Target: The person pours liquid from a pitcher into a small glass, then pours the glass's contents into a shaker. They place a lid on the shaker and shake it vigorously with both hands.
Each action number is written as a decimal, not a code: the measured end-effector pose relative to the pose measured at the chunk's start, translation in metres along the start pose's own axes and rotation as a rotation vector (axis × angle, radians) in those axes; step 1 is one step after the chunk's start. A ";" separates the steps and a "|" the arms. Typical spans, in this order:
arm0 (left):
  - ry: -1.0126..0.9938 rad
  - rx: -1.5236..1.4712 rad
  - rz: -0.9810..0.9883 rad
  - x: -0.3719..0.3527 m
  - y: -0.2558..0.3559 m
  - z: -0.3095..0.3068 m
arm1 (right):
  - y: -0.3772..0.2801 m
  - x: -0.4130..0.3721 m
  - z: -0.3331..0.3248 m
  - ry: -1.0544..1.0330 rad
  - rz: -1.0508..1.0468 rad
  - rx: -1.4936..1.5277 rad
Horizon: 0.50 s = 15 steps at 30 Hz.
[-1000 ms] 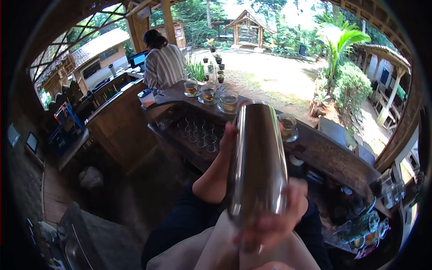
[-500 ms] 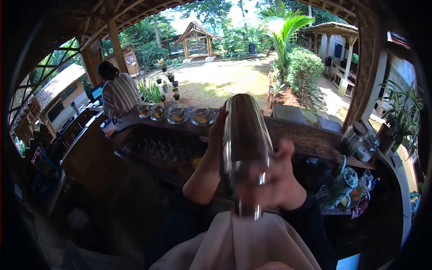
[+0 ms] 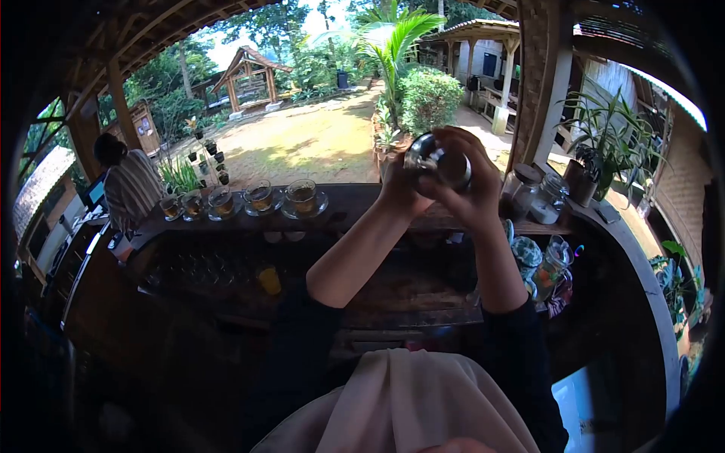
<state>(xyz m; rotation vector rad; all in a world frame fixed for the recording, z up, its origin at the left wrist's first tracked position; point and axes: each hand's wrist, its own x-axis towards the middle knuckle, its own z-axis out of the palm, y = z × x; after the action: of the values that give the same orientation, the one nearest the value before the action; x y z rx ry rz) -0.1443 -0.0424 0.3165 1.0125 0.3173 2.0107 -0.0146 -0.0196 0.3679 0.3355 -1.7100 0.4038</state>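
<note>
Both my hands are wrapped round a shiny metal cocktail shaker [image 3: 438, 155], raised out in front of me above the counter. It points almost end-on at the camera, so its length is mostly hidden. My left hand [image 3: 402, 189] closes round its left and lower side. On the right and over the top, my right hand [image 3: 477, 172] grips it with bent fingers. Several glass cups of brown drink on saucers, the nearest a glass cup [image 3: 302, 198], stand along the counter left of my hands.
The wooden counter [image 3: 340, 219] curves round me. Glass jars [image 3: 545, 202] stand at right, beside a potted plant [image 3: 596, 143]. Below are a patterned pitcher [image 3: 526, 253], drinking glasses [image 3: 204, 268] and a yellow item [image 3: 269, 280]. A person [image 3: 132, 181] in stripes stands at far left.
The shaker has tipped from upright to nearly end-on and moved right and away from me, both hands still on it. The camera view has turned right.
</note>
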 end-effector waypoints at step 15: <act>-0.445 0.258 -0.135 0.066 -0.040 0.087 | -0.068 0.040 -0.068 0.210 0.295 -0.204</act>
<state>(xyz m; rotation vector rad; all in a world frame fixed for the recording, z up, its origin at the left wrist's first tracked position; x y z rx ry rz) -0.0763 0.0215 0.3863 1.5216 0.3957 1.5958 0.0684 -0.0503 0.4229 -0.1072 -1.5799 0.4566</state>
